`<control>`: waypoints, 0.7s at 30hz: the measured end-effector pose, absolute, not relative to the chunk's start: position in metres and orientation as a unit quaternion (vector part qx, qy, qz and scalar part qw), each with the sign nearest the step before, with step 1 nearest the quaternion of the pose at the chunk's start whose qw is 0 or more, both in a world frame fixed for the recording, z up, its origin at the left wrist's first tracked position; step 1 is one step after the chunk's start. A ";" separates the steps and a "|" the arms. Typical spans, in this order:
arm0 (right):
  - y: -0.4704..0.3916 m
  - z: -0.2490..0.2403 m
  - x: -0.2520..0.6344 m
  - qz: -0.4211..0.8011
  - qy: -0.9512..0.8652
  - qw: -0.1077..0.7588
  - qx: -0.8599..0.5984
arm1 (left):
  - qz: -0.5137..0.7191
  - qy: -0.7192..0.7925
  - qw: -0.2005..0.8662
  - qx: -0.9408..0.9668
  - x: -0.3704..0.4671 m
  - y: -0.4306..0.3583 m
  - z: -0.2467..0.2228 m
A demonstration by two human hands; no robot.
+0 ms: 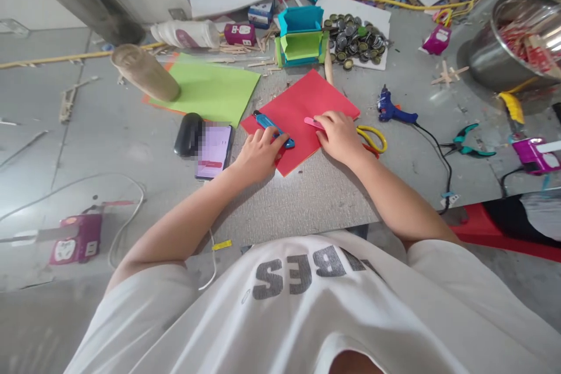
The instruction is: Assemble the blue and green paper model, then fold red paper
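Note:
A stack of red paper [302,99] lies on the grey table under both hands. My left hand [260,155] is at the paper's left front edge, its curled fingers and thumb on a blue utility knife [267,121] that lies slanted across the sheet. Between the fingers of my right hand [339,135] is a flat pink stick [312,123], most of it hidden by the hand. Yellow-handled scissors [374,137] lie just right of that hand, partly covered. Behind the red paper stands a blue and green folded paper piece [300,38].
Green paper [214,85] bears a tan bottle [146,73]. A phone [214,152] and black case [188,134] lie left. Bottle caps [357,38] are heaped behind. Rightward are a corded glue gun [392,108], teal pliers [468,143] and a steel pot [495,64].

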State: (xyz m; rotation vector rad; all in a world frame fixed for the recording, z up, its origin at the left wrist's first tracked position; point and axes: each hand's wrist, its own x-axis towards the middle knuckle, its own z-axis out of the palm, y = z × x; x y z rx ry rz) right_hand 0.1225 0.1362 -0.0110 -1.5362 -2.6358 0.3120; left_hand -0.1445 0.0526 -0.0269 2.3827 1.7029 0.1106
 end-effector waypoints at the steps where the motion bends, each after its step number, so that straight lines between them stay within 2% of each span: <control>1: 0.135 -0.010 0.123 0.105 -0.860 0.035 -0.498 | 0.032 0.581 0.100 0.807 -0.143 0.052 -0.025; 9: 0.130 -0.016 0.123 0.095 -0.872 0.031 -0.479 | -0.019 0.544 0.079 0.835 -0.142 0.048 -0.016; 21: 0.135 -0.032 0.128 0.083 -0.883 0.066 -0.457 | -0.042 0.542 0.124 0.831 -0.138 0.040 0.000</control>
